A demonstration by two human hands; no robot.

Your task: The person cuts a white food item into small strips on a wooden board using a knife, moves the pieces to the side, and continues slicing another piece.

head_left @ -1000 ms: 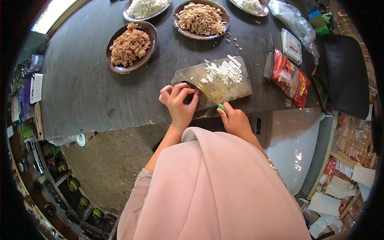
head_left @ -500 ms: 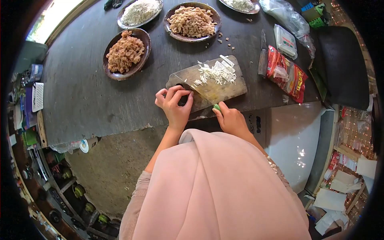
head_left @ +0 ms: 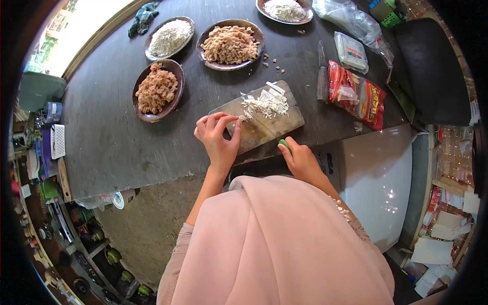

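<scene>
A wooden cutting board [head_left: 291, 116] lies near the table's front edge, with a heap of thin white strips [head_left: 265, 104] on its far half. My right hand [head_left: 302, 160] grips the green handle of a knife [head_left: 284, 144] at the board's near edge; the blade reaches over the board toward the upper left and is hard to make out. Over the board's left end, my left hand [head_left: 218, 140] has thumb and fingertips pinched together beside the strips. Whatever sits between those fingertips is too small to name.
Behind the board stand plates of brown pieces [head_left: 157, 90], tan pieces [head_left: 230, 44] and white shreds [head_left: 172, 37], plus another white-filled plate [head_left: 284, 10]. A second knife [head_left: 322, 76], a red packet [head_left: 356, 94] and a plastic-wrapped pack [head_left: 351, 52] lie at right.
The view has shifted, showing more of the table's far side. My left fingertips have come closer to the white strips. My right hand still holds the knife, slightly farther from my left hand.
</scene>
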